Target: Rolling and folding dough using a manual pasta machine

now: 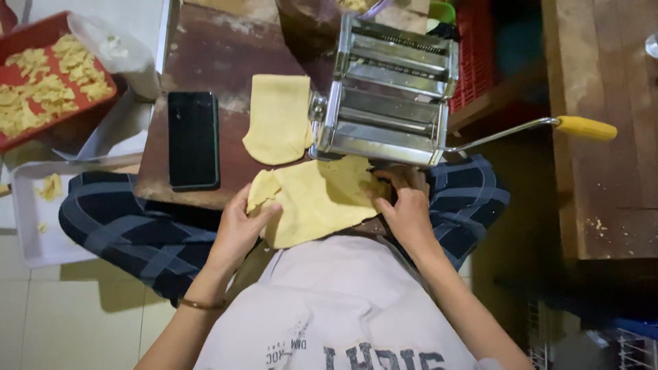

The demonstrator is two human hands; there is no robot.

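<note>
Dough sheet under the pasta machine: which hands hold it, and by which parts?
Both. The left hand grips the dough sheet at its left edge; the right hand holds its right edge, beside the pasta machine.

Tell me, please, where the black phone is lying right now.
In the head view, the black phone lies flat on the brown wooden board, left of the folded dough sheet and the pasta machine, just above the left hand.

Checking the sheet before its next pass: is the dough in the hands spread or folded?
Mostly spread: dough sheet lies flat; only the corner by the left hand curls over.
</note>
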